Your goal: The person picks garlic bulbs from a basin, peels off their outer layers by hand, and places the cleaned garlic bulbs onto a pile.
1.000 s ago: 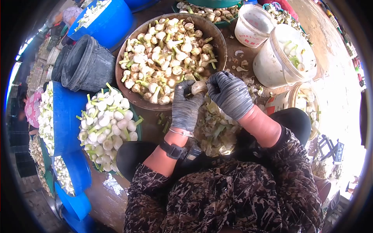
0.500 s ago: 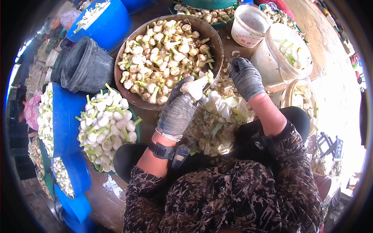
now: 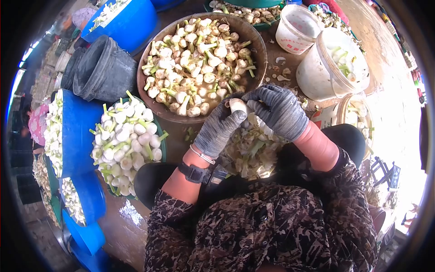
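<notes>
Gloves of grey knit cover both hands, which meet over a single white garlic bulb [image 3: 237,105] just in front of the rim of the wide brown round basin [image 3: 253,38]. The left hand [image 3: 220,127] wraps the bulb from below in a closed grip, thumb across its near side. The right hand [image 3: 277,110] curls its fingers against the bulb's right side, also gripping it. Only the bulb's rounded top shows between the gloves, so which way its long axis runs cannot be told.

Beneath the hands lies a heap of pale green-white peelings [image 3: 251,152]. The basin is full of unpeeled garlic bulbs with green stalks [image 3: 199,63]. To the left sits a pile of clean white bulbs [image 3: 127,145], and to the right a white plastic bucket [image 3: 317,72].
</notes>
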Available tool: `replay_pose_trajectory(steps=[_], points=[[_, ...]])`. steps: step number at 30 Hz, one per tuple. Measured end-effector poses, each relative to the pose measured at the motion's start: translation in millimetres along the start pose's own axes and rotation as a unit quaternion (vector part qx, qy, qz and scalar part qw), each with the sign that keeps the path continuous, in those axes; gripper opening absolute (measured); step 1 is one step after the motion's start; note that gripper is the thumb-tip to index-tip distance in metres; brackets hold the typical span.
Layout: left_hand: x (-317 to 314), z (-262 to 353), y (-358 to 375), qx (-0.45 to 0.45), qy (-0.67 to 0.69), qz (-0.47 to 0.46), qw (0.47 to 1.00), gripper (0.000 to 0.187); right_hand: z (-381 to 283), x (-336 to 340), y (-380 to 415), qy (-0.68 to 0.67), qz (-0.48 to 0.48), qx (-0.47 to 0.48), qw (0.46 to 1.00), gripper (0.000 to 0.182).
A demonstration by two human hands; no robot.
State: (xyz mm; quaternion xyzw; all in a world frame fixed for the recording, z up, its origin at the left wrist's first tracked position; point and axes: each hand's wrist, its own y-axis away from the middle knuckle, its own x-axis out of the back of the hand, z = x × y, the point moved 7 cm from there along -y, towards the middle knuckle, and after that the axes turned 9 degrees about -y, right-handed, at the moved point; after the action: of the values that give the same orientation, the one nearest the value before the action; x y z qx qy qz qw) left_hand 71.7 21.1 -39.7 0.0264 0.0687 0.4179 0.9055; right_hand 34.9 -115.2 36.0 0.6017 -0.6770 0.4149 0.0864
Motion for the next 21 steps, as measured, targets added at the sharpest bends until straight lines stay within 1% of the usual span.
replay_pose_trajectory(steps=[1, 2, 3, 5, 6, 7, 8, 9, 10, 11, 12, 13, 14, 15, 16, 17, 18, 19, 20, 21], points=[[1.9, 3.1, 0.2, -0.006, -0.069, -0.015, 0.997, 0.061, -4.8, 2.3, 0.3, 0.019, -0.011, 0.018, 1.000, 0.011], [3.3, 2.5, 0.2, -0.006, -0.069, -0.013, 0.998, 0.061, -9.1, 2.3, 1.1, 0.039, -0.023, 0.035, 0.998, 0.011], [4.8, 0.8, 0.3, 0.002, -0.080, -0.004, 0.997, 0.061, -12.4, 0.3, 1.5, 0.096, -0.025, 0.048, 0.994, 0.014], [6.3, 2.4, 0.9, 0.011, -0.093, 0.004, 0.996, 0.061, -10.6, -2.8, 0.7, 0.113, -0.046, 0.030, 0.992, 0.012], [4.0, 6.2, 2.8, 0.034, -0.116, -0.018, 0.992, 0.054, -7.7, -5.5, 1.5, 0.129, -0.065, 0.010, 0.989, 0.016], [1.7, 6.1, 4.4, 0.058, -0.140, -0.041, 0.988, 0.049, -6.4, -6.2, 2.7, 0.128, -0.064, 0.008, 0.990, 0.016], [0.8, 4.1, 4.2, 0.059, -0.141, -0.042, 0.987, 0.049, 2.3, -6.2, 3.7, 0.079, -0.056, -0.040, 0.995, 0.014], [-2.3, 9.7, 3.0, 0.000, -0.175, -0.052, 0.983, 0.051, 11.0, -7.6, 4.3, 0.027, -0.046, -0.087, 0.995, 0.013], [-4.6, 17.2, 3.5, -0.060, -0.209, -0.062, 0.974, 0.054, 15.7, -10.1, 4.6, 0.024, -0.043, -0.086, 0.995, 0.013], [-7.6, 24.8, 3.7, -0.116, -0.245, -0.079, 0.959, 0.062, 33.5, -14.2, 9.3, -0.075, -0.049, -0.175, 0.981, 0.012], [-8.1, 23.7, 3.5, -0.117, -0.247, -0.078, 0.959, 0.062, 44.1, -19.2, 12.6, -0.172, -0.055, -0.258, 0.949, 0.012], [-7.1, 23.8, 3.5, -0.143, -0.251, -0.060, 0.955, 0.064, 39.9, -16.3, 12.6, -0.206, -0.041, -0.273, 0.939, 0.018], [-4.7, 23.5, 3.8, -0.168, -0.255, -0.041, 0.951, 0.065, 36.8, -17.7, 12.6, -0.208, -0.042, -0.269, 0.940, 0.018], [-3.8, 24.4, 1.9, -0.181, -0.223, -0.046, 0.957, 0.067, 30.9, -18.6, 11.9, -0.277, -0.033, -0.238, 0.930, 0.021], [-1.6, 23.9, 2.3, -0.181, -0.224, -0.044, 0.956, 0.067, 25.8, -18.5, 12.0, -0.343, -0.024, -0.207, 0.916, 0.024], [0.4, 26.1, 3.5, -0.201, -0.253, -0.028, 0.946, 0.067, 25.2, -25.2, 15.1, -0.351, -0.039, -0.180, 0.918, 0.025], [0.8, 29.3, 4.6, -0.220, -0.281, -0.014, 0.934, 0.067, 21.3, -24.4, 15.4, -0.351, -0.039, -0.180, 0.918, 0.025], [-1.1, 28.8, 4.2, -0.221, -0.280, -0.016, 0.934, 0.067, 14.7, -21.7, 14.3, -0.227, -0.055, -0.161, 0.959, 0.023], [-0.2, 18.7, 0.6, -0.155, -0.217, -0.019, 0.964, 0.066, 10.2, -19.7, 14.1, -0.100, -0.071, -0.140, 0.983, 0.021], [-1.0, 10.8, -1.4, -0.086, -0.152, -0.022, 0.984, 0.065, -2.4, -17.0, 11.6, -0.011, -0.034, -0.025, 0.999, 0.017]])
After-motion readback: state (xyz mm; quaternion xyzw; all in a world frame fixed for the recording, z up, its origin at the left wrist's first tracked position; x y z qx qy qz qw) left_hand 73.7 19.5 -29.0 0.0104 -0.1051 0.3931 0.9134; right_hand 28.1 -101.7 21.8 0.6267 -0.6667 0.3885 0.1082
